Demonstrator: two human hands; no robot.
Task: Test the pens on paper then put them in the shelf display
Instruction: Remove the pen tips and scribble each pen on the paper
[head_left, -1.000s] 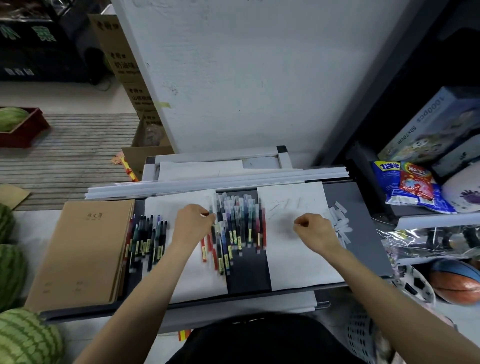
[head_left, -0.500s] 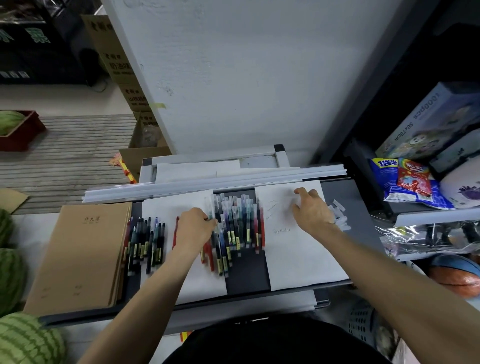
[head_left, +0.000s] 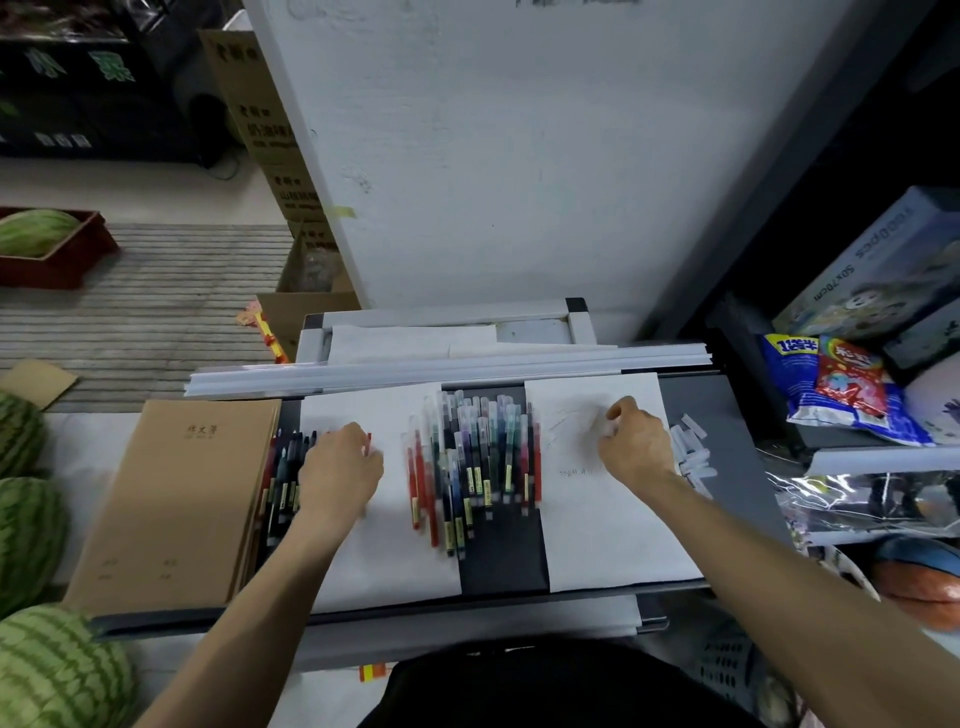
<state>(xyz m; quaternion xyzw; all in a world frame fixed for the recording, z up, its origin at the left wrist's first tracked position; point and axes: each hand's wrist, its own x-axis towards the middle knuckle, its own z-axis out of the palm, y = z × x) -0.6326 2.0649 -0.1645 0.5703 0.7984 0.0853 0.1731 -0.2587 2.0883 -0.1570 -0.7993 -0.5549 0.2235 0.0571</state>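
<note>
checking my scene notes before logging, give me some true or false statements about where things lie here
1. The brown notebooks lie left of the left hand. True.
2. The right hand is over the left paper sheet. False: it is over the right sheet.
3. The central pen pile lies between the hands. True.
4. The watermelons are at the right. False: they are at the left.
</note>
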